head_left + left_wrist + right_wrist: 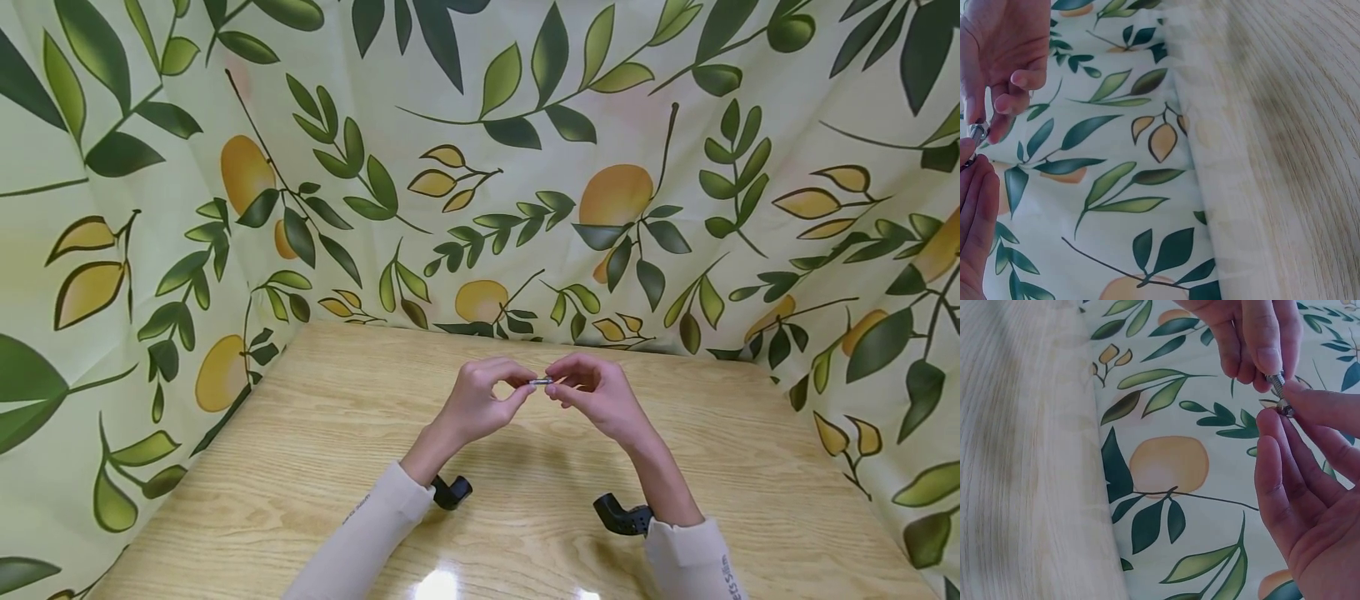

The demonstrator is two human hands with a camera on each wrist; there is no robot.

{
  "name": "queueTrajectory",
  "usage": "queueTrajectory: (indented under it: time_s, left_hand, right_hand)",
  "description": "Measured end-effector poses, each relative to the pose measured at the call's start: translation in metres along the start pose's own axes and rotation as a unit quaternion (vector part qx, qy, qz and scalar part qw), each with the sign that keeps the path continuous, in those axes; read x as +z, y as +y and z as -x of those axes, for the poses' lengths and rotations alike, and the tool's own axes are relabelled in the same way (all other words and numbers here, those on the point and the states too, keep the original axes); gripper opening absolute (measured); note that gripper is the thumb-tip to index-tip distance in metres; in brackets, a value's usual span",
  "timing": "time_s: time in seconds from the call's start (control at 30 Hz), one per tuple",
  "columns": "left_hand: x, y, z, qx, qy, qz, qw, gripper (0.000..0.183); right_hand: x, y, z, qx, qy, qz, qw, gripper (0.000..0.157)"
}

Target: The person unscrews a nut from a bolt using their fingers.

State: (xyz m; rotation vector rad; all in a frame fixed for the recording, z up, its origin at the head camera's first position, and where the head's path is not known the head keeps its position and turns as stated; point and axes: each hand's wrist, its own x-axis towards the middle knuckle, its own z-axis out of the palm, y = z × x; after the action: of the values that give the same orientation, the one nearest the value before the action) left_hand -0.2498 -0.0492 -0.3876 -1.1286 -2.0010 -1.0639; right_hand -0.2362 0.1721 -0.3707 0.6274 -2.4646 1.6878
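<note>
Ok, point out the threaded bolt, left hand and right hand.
Threaded bolt [1279,388]: right wrist view, on its shank.
Left hand [476,402]: head view, on its middle.
Right hand [606,398]: head view, on its middle.

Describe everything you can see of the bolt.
The bolt is small, slim and silvery, apparently metal, with ridges like screw threads along its shaft. A wider piece sits at the end by the right hand; whether it is a head or a nut is hard to tell. Fingers cover part of it. In the head view it lies roughly level and crosswise, held up above the table, one end pinched by the left hand, the other by the right.
</note>
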Motion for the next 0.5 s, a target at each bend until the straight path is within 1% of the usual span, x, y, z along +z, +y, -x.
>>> queueTrajectory:
  time_s: [0.3, 0.5]
  left_hand:
    - [0.0012, -0.0003, 0.0006, 0.003, 0.003, -0.003, 1.0, 0.009]
    - [0.0005, 0.0007, 0.0, -0.005, -0.005, -0.001, 1.0, 0.008]
  right_hand:
    - [0.0001, -0.0003, -0.0005, 0.005, -0.018, -0.002, 1.0, 0.025]
    - [0.0002, -0.0008, -0.0004, 0.0, -0.007, -0.004, 1.0, 0.023]
